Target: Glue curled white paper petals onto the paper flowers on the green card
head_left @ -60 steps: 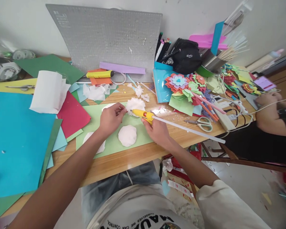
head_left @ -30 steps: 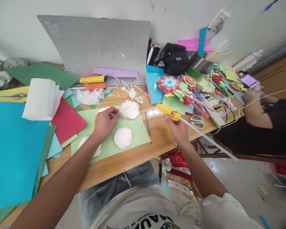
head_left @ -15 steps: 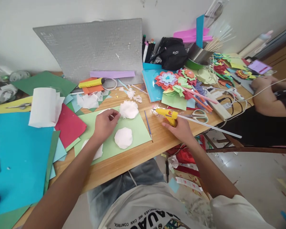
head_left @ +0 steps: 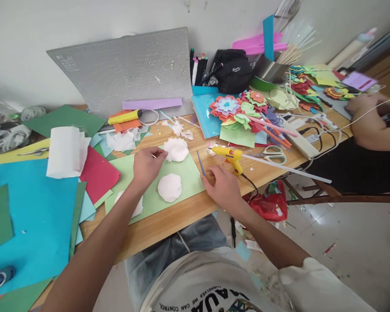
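Observation:
My left hand (head_left: 148, 167) is closed, thumb and fingers pinched at the left edge of a ruffled white paper piece (head_left: 177, 149). A rounded white paper piece (head_left: 169, 187) lies just below it on the light green sheet (head_left: 190, 177). Another white piece (head_left: 138, 209) is partly hidden under my left forearm. My right hand (head_left: 223, 187) is empty, its fingers bent and apart, with the fingertips at the lower part of a thin blue stick (head_left: 200, 162). Beside it, a yellow hot glue gun (head_left: 228, 155) rests on the table with a long glue stick in its back.
Scissors (head_left: 273, 155) and layered paper flowers (head_left: 227, 106) lie at the right. Behind stand a grey cutting mat (head_left: 123, 71) and a black pouch (head_left: 232, 71). A white paper roll (head_left: 63, 151) sits at the left. Another person's arm (head_left: 367, 119) rests at the far right.
My right hand has let go of the glue gun, which stays on the table, and has moved left to the blue stick. My left hand stays at the ruffled white paper.

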Tool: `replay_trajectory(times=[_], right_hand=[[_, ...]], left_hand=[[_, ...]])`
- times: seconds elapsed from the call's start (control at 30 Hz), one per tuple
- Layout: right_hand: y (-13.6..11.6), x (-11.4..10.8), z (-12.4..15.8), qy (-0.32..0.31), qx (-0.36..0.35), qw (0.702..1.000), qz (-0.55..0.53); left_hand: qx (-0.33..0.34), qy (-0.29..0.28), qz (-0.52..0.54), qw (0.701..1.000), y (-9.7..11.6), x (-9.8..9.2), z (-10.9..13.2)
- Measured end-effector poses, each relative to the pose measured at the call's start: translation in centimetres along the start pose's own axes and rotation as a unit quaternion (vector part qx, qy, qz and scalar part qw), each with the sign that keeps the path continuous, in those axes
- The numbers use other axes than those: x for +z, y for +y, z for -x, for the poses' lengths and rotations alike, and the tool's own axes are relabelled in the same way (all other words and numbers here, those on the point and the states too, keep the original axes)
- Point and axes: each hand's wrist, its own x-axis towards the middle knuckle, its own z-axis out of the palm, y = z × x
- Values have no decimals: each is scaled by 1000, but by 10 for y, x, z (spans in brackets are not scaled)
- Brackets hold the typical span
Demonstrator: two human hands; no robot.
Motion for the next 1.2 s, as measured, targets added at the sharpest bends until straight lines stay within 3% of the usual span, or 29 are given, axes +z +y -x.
replay_trajectory(times=[0.2, 0.43, 0.53, 0.63, 0.73, 0.87, 0.93, 1.03, 1.2], right_hand=[[-13, 6, -38, -101, 41, 983, 147], [-14, -10, -17, -119, 46, 975, 184], [-10, -20, -9, -87, 30, 993, 79], [-8, -28, -13, -52, -12, 992, -118], [-12, -28, -26, -42, -46, 944, -323], [-21, -11, -45, -43, -65, 838, -540], [-27, 1, -52, -20, -56, 815, -577], [-32, 13, -57, 14, -46, 809, -587], [-28, 11, -59, 4, -57, 786, -616]], left_hand=[[-12, 35, -40, 999, 2, 5, 8], [-36, 63, -69, 995, 3, 10, 13], [-43, 67, -83, 993, 3, 12, 14], [-45, 71, -89, 992, 3, 14, 14], [-41, 76, -92, 992, 3, 15, 14], [-36, 85, -94, 991, 1, 17, 15], [-31, 87, -102, 991, 1, 18, 15], [-25, 84, -114, 990, 1, 18, 16], [-21, 85, -117, 989, 1, 19, 15]])
